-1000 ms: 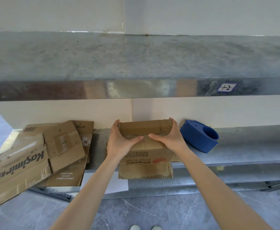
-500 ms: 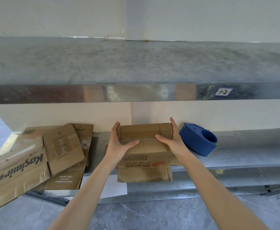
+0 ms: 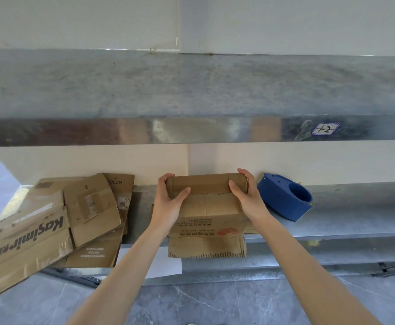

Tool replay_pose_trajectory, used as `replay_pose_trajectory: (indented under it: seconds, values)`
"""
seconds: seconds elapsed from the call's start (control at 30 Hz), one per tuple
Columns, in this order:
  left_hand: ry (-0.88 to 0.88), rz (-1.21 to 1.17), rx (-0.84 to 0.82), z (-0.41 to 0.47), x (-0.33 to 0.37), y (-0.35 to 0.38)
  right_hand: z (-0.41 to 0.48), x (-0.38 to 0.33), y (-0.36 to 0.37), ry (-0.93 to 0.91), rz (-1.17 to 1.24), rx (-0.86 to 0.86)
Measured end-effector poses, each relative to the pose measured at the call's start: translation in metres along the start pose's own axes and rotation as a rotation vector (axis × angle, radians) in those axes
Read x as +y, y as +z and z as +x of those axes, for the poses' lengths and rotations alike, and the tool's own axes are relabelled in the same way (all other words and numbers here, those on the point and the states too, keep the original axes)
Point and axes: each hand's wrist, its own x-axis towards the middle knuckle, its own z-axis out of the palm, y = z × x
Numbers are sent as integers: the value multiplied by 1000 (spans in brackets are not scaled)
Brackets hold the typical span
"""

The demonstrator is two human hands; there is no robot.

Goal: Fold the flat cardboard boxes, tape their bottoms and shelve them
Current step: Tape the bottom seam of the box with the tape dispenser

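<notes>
A small brown cardboard box stands on the lower metal shelf, its near flap hanging over the shelf's front edge. My left hand grips the box's upper left corner, thumb on top, fingers curled over the far edge. My right hand grips the upper right corner the same way. A blue tape dispenser sits on the shelf just right of my right hand. A pile of flat cardboard boxes lies at the left, overhanging the shelf's edge.
The upper metal shelf spans the view above, with a small handwritten label on its front lip. A white wall backs both shelves. A white sheet of paper lies below the box. Grey tiled floor is underneath.
Both hands have slid up and back to the box's far top corners, and their fingers now curl over its far edge. The view has tilted up slightly.
</notes>
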Motion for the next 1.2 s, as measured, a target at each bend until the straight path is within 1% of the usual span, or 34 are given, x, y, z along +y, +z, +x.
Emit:
replay_pose_trajectory:
  seconds: [0.37,0.57,0.7,0.83,1.0,1.13,1.2]
  values:
    - [29,14,51,6,-2,2,3,-1,2,23,-23,7]
    - [25,-115,39,4,0,2,4,-2,4,22,-19,9]
    - [-6,-260,24,-2,1,0,2,-1,2,27,-1,25]
    - [-32,-320,5,-4,1,-3,3,2,0,62,21,20]
    - [-77,-326,18,0,1,-4,3,0,0,59,-6,15]
    - [-41,-349,26,-2,2,-3,7,3,-4,50,-15,33]
    - [-7,-288,81,-1,2,0,10,3,-8,58,-37,15]
